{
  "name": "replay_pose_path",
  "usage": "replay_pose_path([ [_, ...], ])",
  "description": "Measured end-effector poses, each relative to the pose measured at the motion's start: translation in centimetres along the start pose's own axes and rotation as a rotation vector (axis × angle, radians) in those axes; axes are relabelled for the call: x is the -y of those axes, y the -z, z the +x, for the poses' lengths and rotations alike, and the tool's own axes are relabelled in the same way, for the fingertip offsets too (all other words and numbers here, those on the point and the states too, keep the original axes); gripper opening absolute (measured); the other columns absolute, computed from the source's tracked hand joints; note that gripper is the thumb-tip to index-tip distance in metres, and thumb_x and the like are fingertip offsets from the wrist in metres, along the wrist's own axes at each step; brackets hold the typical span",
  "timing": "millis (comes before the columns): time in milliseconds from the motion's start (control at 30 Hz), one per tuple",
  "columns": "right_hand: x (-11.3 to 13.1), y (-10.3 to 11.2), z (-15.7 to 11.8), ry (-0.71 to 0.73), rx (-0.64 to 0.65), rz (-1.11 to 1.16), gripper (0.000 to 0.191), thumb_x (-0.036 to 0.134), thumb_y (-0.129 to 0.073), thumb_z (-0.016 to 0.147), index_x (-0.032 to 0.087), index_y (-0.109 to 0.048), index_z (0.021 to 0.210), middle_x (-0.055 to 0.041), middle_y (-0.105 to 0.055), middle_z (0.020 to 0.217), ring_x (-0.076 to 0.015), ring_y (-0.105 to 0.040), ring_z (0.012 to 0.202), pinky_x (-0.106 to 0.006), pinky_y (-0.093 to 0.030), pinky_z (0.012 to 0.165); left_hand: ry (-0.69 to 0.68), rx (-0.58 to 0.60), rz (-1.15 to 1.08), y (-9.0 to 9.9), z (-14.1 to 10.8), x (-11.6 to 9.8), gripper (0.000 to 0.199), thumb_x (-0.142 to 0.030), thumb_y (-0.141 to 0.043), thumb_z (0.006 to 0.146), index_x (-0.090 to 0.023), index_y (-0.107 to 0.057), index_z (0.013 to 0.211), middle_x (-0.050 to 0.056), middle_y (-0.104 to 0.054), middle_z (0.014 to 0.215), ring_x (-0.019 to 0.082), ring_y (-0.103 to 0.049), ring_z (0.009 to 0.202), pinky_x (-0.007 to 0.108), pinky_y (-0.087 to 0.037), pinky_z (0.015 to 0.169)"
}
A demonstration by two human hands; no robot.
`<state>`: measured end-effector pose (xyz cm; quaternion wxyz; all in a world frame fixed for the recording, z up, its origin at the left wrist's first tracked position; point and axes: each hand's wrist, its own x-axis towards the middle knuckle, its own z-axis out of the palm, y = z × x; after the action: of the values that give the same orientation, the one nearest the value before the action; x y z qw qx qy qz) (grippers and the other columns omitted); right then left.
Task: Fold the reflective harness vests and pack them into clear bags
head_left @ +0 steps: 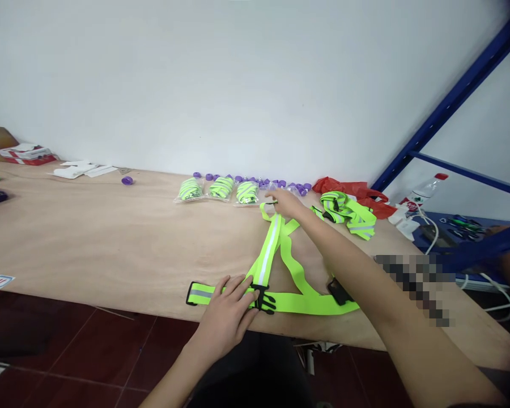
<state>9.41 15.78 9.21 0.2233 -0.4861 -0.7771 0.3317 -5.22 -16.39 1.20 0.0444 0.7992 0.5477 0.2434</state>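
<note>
A neon-yellow reflective vest of elastic straps [300, 303] lies spread on the wooden table, with grey reflective stripes. My left hand [232, 309] rests with fingers flat on its lower strap, beside a black side-release buckle [263, 299]. At the far end of the upright straps, my right hand [284, 204] is closed on the vest near a small black piece; its fingertips are partly hidden. A black adjuster [339, 290] sits on the right part of the lower strap, beneath my right forearm.
Several clear bags with rolled straps [190, 190] stand along the back, with purple rings [209, 177] behind them. Another bundle of yellow straps [348, 212], a red plastic bag [374, 198] and a bottle [427, 190] are at right. A blue metal frame [446, 90] rises there.
</note>
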Motion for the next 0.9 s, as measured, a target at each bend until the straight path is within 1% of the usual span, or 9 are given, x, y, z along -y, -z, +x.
replay_pose_path([
  [100,0.1,0.9,0.4,-0.059,0.108,-0.086,0.021,-0.001,-0.072,0.06,0.016,-0.07,0.071,-0.0117,-0.073,0.087,-0.0298,-0.066,0.102,-0.031,-0.05,0.081,-0.003,-0.005,0.003,-0.1,0.0,0.0,0.027,-0.029,-0.052,0.1,-0.025,-0.063,0.124,0.007,-0.059,0.142,0.028,-0.052,0.131,0.053,-0.038,0.113],
  [167,0.2,1.4,0.5,-0.13,0.192,-0.118,0.019,0.001,-0.077,0.06,0.016,-0.065,0.06,-0.0091,-0.069,0.067,-0.0282,-0.07,0.084,-0.032,-0.052,0.072,-0.001,-0.008,0.006,-0.1,0.0,0.0,0.026,-0.029,-0.052,0.099,-0.025,-0.063,0.123,0.007,-0.059,0.142,0.028,-0.052,0.131,0.053,-0.038,0.112],
  [267,0.5,2.1,0.1,-0.241,0.336,-0.121,0.023,0.011,-0.087,0.056,0.015,-0.064,0.057,-0.0048,-0.063,0.054,-0.024,-0.067,0.058,-0.034,-0.054,0.058,0.005,-0.015,0.008,-0.2,-0.1,0.0,0.025,-0.029,-0.052,0.099,-0.025,-0.064,0.121,0.007,-0.059,0.142,0.027,-0.053,0.131,0.053,-0.037,0.113],
  [367,0.7,2.7,-0.9,-0.305,0.458,-0.079,0.032,0.026,-0.094,0.051,0.014,-0.066,0.06,-0.0027,-0.06,0.052,-0.0212,-0.063,0.051,-0.036,-0.056,0.054,0.007,-0.019,0.002,-0.3,-0.1,-0.1,0.025,-0.028,-0.052,0.1,-0.025,-0.065,0.121,0.007,-0.059,0.142,0.026,-0.053,0.131,0.053,-0.037,0.114],
  [433,0.8,2.7,-1.4,-0.321,0.476,0.041,0.034,0.034,-0.093,0.054,0.014,-0.068,0.066,-0.0009,-0.059,0.051,-0.0188,-0.061,0.05,-0.037,-0.057,0.055,0.008,-0.017,-0.005,-0.3,0.0,-0.1,0.025,-0.028,-0.053,0.099,-0.025,-0.064,0.121,0.007,-0.06,0.142,0.027,-0.053,0.131,0.053,-0.037,0.114],
  [567,0.7,1.8,-1.5,-0.31,0.32,0.414,0.025,0.037,-0.08,0.074,0.016,-0.067,0.076,0.0,-0.06,0.054,-0.0158,-0.058,0.049,-0.032,-0.056,0.054,0.013,0.011,-0.006,-0.2,0.0,0.0,0.025,-0.027,-0.053,0.099,-0.025,-0.064,0.121,0.006,-0.058,0.144,0.027,-0.051,0.132,0.054,-0.037,0.114],
  [667,0.8,1.0,-0.7,-0.264,0.16,0.55,0.018,0.034,-0.061,0.088,0.017,-0.06,0.081,-0.0013,-0.062,0.057,-0.0166,-0.062,0.054,-0.027,-0.055,0.054,0.003,0.018,0.007,-0.1,-0.1,0.0,0.025,-0.027,-0.052,0.099,-0.024,-0.063,0.121,0.006,-0.058,0.143,0.028,-0.051,0.133,0.056,-0.038,0.113],
  [767,0.8,0.7,0.2,-0.227,0.021,0.659,0.013,0.029,-0.047,0.094,0.019,-0.054,0.088,-0.0007,-0.062,0.06,-0.0157,-0.063,0.056,-0.026,-0.055,0.056,-0.013,0.001,0.02,-0.1,0.0,0.0,0.025,-0.027,-0.051,0.099,-0.025,-0.064,0.121,0.007,-0.06,0.141,0.029,-0.052,0.132,0.056,-0.04,0.112],
  [900,0.2,0.8,0.8,-0.217,-0.084,0.71,0.005,0.024,-0.045,0.093,0.021,-0.049,0.092,0.0031,-0.056,0.056,-0.0148,-0.062,0.052,-0.026,-0.056,0.057,-0.012,-0.028,0.019,-0.3,0.0,0.0,0.025,-0.028,-0.052,0.099,-0.025,-0.065,0.12,0.007,-0.061,0.139,0.029,-0.053,0.131,0.054,-0.042,0.11],
])
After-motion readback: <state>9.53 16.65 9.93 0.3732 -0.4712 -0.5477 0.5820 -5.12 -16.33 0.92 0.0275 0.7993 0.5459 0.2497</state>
